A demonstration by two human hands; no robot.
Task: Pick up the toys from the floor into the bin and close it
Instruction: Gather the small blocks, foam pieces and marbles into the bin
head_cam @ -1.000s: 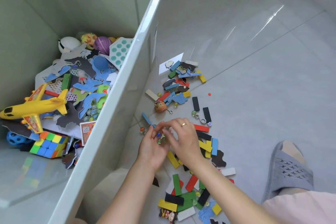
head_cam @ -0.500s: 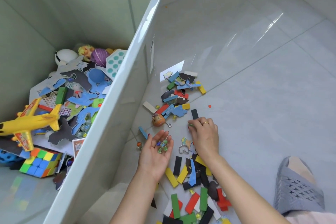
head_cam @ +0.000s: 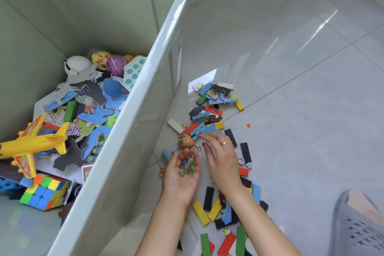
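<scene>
Head view. I see the left hand (head_cam: 180, 178) held palm up just beside the outer wall of the pale green bin (head_cam: 133, 151), its fingers (head_cam: 188, 155) loosely cupped round a small heap of glass marbles (head_cam: 188, 165). The right hand (head_cam: 221, 158), with a ring (head_cam: 224, 143) on one finger, hangs palm down next to it; its fingers are bent toward the floor (head_cam: 291, 110), but I cannot tell whether they grasp anything. Just above the left hand's fingertips lies a small orange cartoon-head toy (head_cam: 185, 141) with a metal hook. Flat wooden blocks (head_cam: 200, 213) in yellow, black, green, red and blue, together with blue and dark puzzle pieces (head_cam: 207, 130), are scattered on the floor from beneath both forearms up to a cluster near the bin's wall. A die (head_cam: 249, 165) and a metal ring (head_cam: 241, 161) lie to the right of the right hand, and one stray marble (head_cam: 161, 170) lies to the left of the left hand. The bin stands open and holds a yellow toy plane (head_cam: 35, 143), a puzzle cube (head_cam: 44, 192), a purple ball (head_cam: 117, 65) and more puzzle pieces. A grey slipper (head_cam: 353, 228) shows at the lower right.
</scene>
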